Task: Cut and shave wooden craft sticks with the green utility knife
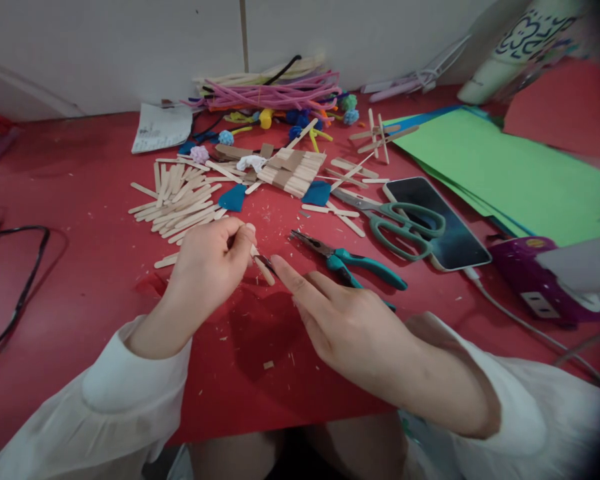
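Note:
My left hand (210, 267) is closed in a pinch on a short wooden craft stick (264, 269) just above the red table (80, 220). My right hand (340, 320) has its forefinger stretched along a small dark blade (266, 262) that meets the stick; the other fingers are curled and what they grip is hidden. Teal-handled pliers (350, 260) lie just beyond my right hand. Wood shavings are scattered on the table under both hands.
A pile of craft sticks (180, 200), a glued stick panel (293, 170), blue felt pieces (233, 198), green scissors (400, 223) on a phone (453, 243), pipe cleaners (280, 93), pom-poms, green paper (510, 167), a purple device (545, 273), and a black cable (25, 280) at left.

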The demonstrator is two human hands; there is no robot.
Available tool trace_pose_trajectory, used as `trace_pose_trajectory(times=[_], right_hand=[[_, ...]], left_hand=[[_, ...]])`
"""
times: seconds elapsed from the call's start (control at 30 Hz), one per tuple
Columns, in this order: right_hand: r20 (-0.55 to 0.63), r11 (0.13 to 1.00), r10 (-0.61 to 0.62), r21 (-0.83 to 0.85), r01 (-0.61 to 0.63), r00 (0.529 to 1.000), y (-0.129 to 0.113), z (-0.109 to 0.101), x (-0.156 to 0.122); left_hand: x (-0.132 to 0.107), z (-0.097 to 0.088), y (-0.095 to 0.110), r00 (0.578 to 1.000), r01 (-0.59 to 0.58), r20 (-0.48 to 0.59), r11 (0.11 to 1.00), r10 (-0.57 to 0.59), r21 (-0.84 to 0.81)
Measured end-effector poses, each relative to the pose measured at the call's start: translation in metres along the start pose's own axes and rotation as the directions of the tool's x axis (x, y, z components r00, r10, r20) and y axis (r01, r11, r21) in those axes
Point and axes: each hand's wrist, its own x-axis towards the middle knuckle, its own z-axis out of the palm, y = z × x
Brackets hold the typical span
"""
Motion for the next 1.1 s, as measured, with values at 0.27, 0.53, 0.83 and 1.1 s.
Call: trace_pose_trajectory(times=[0.27,0.53,0.83,1.1], right_hand=[[0.035,0.986,-0.038,-0.161,0.043,0.999,-0.008,-0.005,0.003],[0.076,0.978,-0.022,-0.206,0.038,0.997,-0.011,-0.013,0.007],[-0.059,0.972,-0.068,-0.231,0.053,0.996,-0.012,-0.009,0.005],[-0.026,0.997,-0.014,-0.071,0.012,1.000,-0.002,-0.005,0.003]], left_hand=[[-0.003,0.000,0.003,1.000,-0.009,-0.019,0.999,0.010,0.039],[-0.003,0.001,0.002,0.998,-0.056,-0.036,0.995,0.060,0.083],[-0.002,0.001,0.001,1.000,-0.014,-0.021,0.999,0.015,0.038],[0.000,-0.001,0.004,0.998,0.059,-0.016,0.998,-0.058,0.033]])
